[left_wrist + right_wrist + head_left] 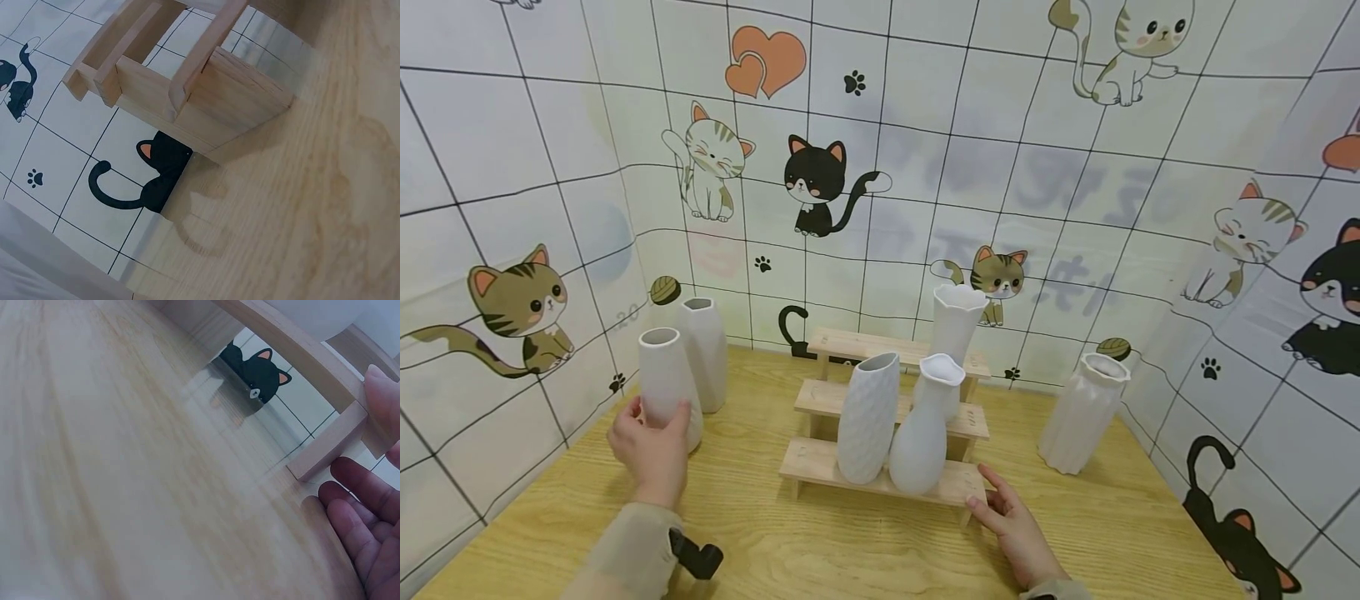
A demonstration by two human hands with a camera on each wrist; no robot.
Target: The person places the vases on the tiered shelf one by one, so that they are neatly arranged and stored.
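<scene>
My left hand (651,454) grips the lower part of a smooth white vase (664,375) at the left, thumb and fingers on opposite sides. Right behind it stands a white vase with an angular rim (706,354). In the middle is a three-step wooden stand (812,462). My right hand (1018,525) holds the right end of its bottom step, thumb at the front corner; in the right wrist view the fingers (359,519) curl beside the stand's leg. On the stand are a textured vase (868,421), a round-bellied vase (920,446) and, behind, a tall scalloped-rim vase (957,321).
A ribbed white vase (1078,421) stands on the wooden table (820,550) to the right of the stand. Walls with cat drawings and grid lines (910,183) enclose the table at the back and both sides.
</scene>
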